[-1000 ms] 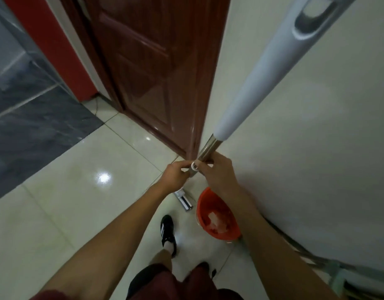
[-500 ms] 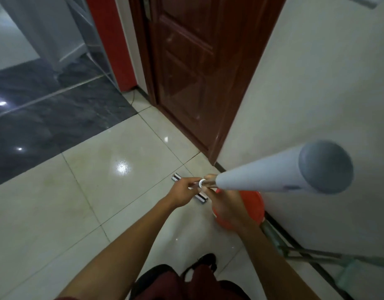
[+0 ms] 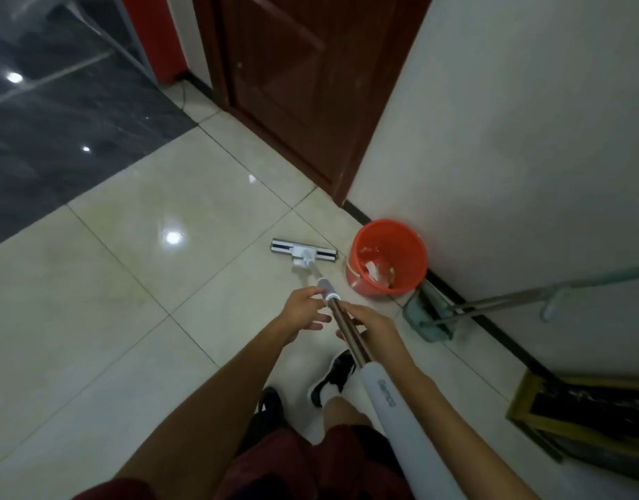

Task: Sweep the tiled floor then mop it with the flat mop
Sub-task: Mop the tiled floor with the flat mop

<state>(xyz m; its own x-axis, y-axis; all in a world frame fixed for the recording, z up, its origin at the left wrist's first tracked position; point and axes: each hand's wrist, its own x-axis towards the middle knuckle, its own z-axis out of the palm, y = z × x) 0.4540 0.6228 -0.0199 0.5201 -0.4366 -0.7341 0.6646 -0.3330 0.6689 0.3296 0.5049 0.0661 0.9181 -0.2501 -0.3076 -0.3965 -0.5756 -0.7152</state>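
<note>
Lowered, flat mop (image 3: 350, 332) in right hand (image 3: 373, 328).

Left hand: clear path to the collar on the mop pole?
Probably yes. The left hand is open right beside the white collar, fingers spread with nothing between them. The right hand grips the pole below it.

Bare forearms, no sleeves in view. Dark red shorts (image 3: 296, 470). Black shoes (image 3: 334, 377), white sock (image 3: 330, 393) at right ankle.
</note>
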